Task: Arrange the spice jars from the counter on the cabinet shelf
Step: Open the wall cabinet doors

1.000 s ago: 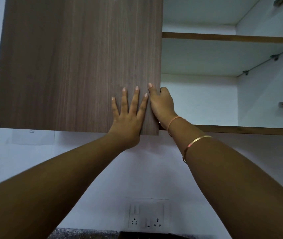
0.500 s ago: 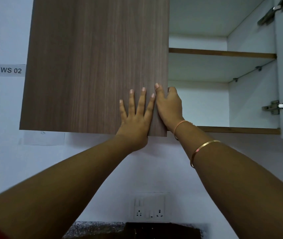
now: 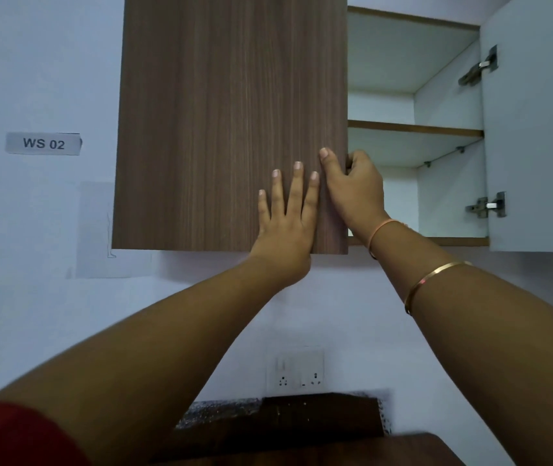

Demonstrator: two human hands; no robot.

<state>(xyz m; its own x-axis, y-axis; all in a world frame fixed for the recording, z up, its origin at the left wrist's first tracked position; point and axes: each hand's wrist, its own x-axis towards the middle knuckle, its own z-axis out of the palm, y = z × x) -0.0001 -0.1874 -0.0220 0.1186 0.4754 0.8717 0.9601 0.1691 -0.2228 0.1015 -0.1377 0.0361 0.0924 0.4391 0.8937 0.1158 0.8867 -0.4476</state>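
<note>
A wall cabinet hangs in front of me with its left wooden door (image 3: 221, 122) closed. My left hand (image 3: 285, 227) lies flat on that door near its lower right corner, fingers straight. My right hand (image 3: 352, 193) grips the door's right edge, thumb on the front and fingers curled behind it. The right door (image 3: 537, 129) stands swung wide. Inside, the white middle shelf (image 3: 413, 129) and the bottom shelf (image 3: 463, 241) show no jars. No spice jar is in view.
Two metal hinges (image 3: 487, 205) sit on the inside of the swung right door. A "WS 02" label (image 3: 43, 143) is on the wall at left. A wall socket (image 3: 297, 371) is below the cabinet, above a dark wooden board (image 3: 302, 418) on the speckled counter.
The view has tilted down and shifted, bringing the cabinet top, the counter and the swung right door more into sight. Both hands stay on the left door; the right hand's fingers now curl further behind its edge.
</note>
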